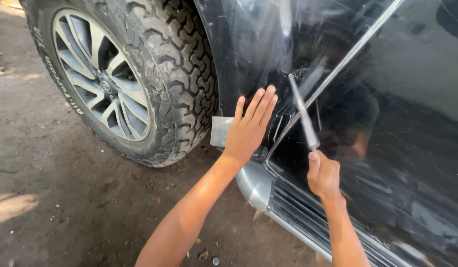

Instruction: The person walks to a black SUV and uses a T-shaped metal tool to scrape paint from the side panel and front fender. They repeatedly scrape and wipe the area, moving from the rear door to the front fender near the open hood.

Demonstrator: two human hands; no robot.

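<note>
My left hand (249,131) lies open, flat on the black car panel (249,59). My right hand (323,175), nearer, grips a metal rod (302,111), pointing eleven o'clock.

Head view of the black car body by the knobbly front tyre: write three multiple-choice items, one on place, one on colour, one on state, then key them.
1. Where does the left hand lie?
A. flat on the glossy black car panel behind the wheel arch
B. on the tyre tread
C. on the ground

2. What colour are the spokes of the alloy wheel?
A. red
B. silver-grey
C. gold

3. How is the right hand set?
A. open and empty
B. flat on the ground
C. closed round the slim metal-shafted tool

Key: 1 A, the fingers are spread flat on the panel beside the knobbly black tyre; 2 B, the spokes show silver-grey against the dark rubber; 3 C, the fist grips the tool's lower end and its shaft points up along the panel.
</note>
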